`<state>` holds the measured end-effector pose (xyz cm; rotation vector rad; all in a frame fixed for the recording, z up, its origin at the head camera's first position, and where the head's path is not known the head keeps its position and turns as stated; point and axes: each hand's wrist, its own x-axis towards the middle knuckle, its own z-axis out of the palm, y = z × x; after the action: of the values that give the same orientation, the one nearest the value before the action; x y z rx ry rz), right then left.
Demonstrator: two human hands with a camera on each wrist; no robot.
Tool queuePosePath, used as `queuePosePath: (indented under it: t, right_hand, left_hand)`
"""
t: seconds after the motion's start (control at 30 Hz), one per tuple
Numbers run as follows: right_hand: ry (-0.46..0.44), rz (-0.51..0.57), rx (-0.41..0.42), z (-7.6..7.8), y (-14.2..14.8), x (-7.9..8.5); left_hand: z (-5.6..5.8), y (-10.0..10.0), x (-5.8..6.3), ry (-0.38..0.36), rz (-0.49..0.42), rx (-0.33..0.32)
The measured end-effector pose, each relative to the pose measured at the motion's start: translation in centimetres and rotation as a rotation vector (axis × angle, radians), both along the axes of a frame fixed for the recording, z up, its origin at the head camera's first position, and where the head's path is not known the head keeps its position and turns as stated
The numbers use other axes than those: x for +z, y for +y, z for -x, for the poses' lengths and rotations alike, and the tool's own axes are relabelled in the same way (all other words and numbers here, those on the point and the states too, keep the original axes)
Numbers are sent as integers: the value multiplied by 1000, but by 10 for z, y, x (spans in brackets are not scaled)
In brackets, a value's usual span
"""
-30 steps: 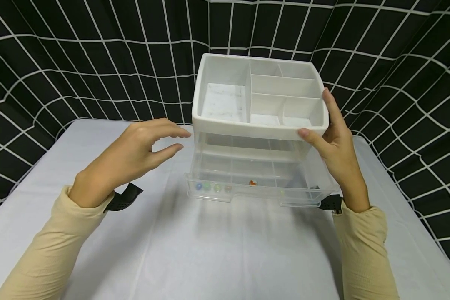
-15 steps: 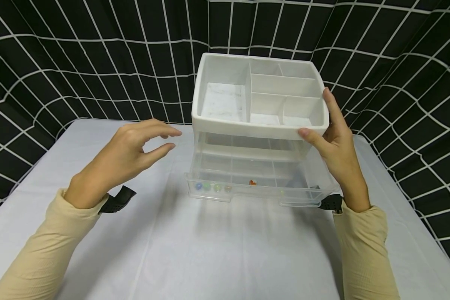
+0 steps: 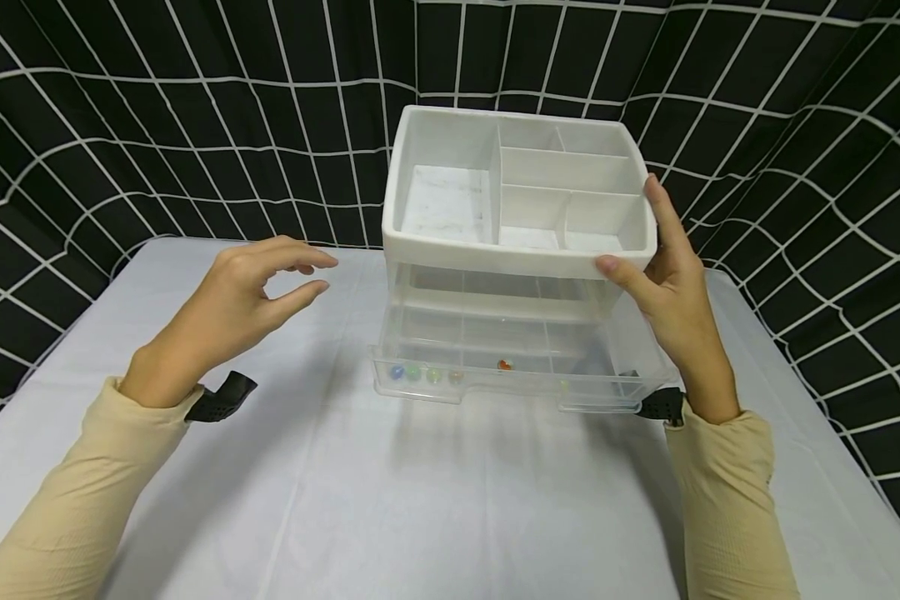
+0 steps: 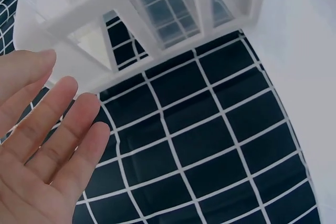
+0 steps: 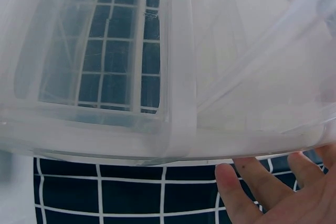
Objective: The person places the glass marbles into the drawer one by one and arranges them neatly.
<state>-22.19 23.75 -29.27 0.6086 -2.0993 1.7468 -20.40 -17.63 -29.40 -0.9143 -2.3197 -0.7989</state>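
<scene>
A white desk organizer (image 3: 510, 260) with a compartmented top stands on the table, its clear drawer (image 3: 427, 390) pulled out toward me. Inside the drawer, several marbles line the front left, among them a blue marble (image 3: 397, 372); an orange marble (image 3: 505, 365) lies near the middle. My right hand (image 3: 671, 292) grips the organizer's top right corner, thumb on the front rim and fingers along the side. To the left of the organizer my left hand (image 3: 228, 292) hovers in the air with nothing in it, thumb and fingers apart. In the left wrist view its fingers (image 4: 68, 124) are loosely extended.
A white cloth covers the table (image 3: 390, 517). Behind and on both sides hangs a black curtain (image 3: 255, 108) with a white grid. The organizer's top tray has one large compartment (image 3: 446, 204) at left and several smaller ones at right.
My left hand has drawn away from the organizer, moving left. The right hand, the organizer, the drawer and the marbles have stayed where they were.
</scene>
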Motion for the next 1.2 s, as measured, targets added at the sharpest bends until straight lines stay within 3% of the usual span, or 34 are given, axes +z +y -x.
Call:
queuePosePath:
  t: [0.5,0.87,1.2]
  right_hand:
    - [-5,12,7,0,0,0]
    - [-8,18,13,0,0,-1]
    - [5,27,25,1,0,-1]
  left_hand:
    - [8,-19,-15,-33,16,124]
    - [15,-32,-26,-106,-5,197]
    - [19,-42,-36,-141,-10,221]
